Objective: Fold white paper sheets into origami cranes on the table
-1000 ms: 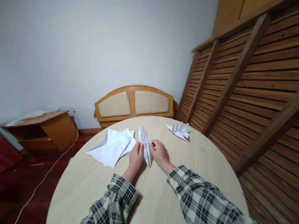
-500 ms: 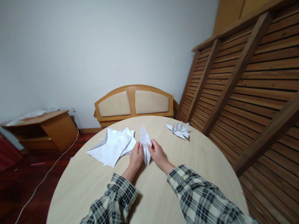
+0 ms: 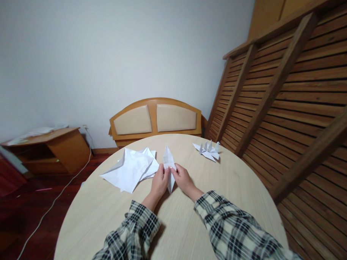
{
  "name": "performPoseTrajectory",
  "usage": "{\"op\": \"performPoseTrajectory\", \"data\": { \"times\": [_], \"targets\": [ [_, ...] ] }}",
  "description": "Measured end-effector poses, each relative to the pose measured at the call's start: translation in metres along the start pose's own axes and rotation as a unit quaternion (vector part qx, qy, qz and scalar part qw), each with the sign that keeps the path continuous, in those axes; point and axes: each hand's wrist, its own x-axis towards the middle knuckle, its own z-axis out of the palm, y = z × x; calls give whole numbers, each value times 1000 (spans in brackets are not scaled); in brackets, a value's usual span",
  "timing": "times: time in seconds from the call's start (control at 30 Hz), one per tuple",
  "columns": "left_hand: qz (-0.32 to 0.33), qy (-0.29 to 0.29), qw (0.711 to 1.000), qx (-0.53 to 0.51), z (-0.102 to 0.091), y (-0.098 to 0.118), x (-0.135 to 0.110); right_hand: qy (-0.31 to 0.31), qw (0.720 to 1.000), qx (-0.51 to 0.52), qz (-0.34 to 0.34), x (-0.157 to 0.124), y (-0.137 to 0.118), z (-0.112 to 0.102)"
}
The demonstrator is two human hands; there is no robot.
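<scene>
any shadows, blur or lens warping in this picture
Head view: soft shadow on the table beside the left sleeve; head view: wide-angle stretching at the edges, plain on the slatted panel; head view: floor dark, detail lost; head view: folded paper readable, fine creases too small to tell.

A round pale wooden table (image 3: 235, 181) spans the lower middle of the frame. Near the frame's centre, a narrow folded white paper piece (image 3: 168, 157) sits between the left hand (image 3: 159, 180) and the right hand (image 3: 183, 179), over the table. Left of it, a pile of creased white paper sheets (image 3: 129, 170) lies on the table; to the right, near the far edge, stand folded white paper cranes (image 3: 210, 154). Behind the table is an arched wooden headboard (image 3: 153, 115); a slatted brown wooden panel (image 3: 292, 114) leans along the right.
</scene>
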Motion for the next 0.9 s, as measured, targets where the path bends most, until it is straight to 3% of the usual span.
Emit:
{"op": "performPoseTrajectory", "data": {
  "times": [0.2,0.5,0.9],
  "targets": [
    [-7,-15,999,30,1,-1,-1,-8,1000,4,-2,0,-3,-2],
    [-19,33,994,107,-3,5,-2,-4,1000,29,8,-1,-7,-3],
    [28,46,988,144,-5,5,-2,5,1000,21,12,-1,-6,-2]
  ]
}}
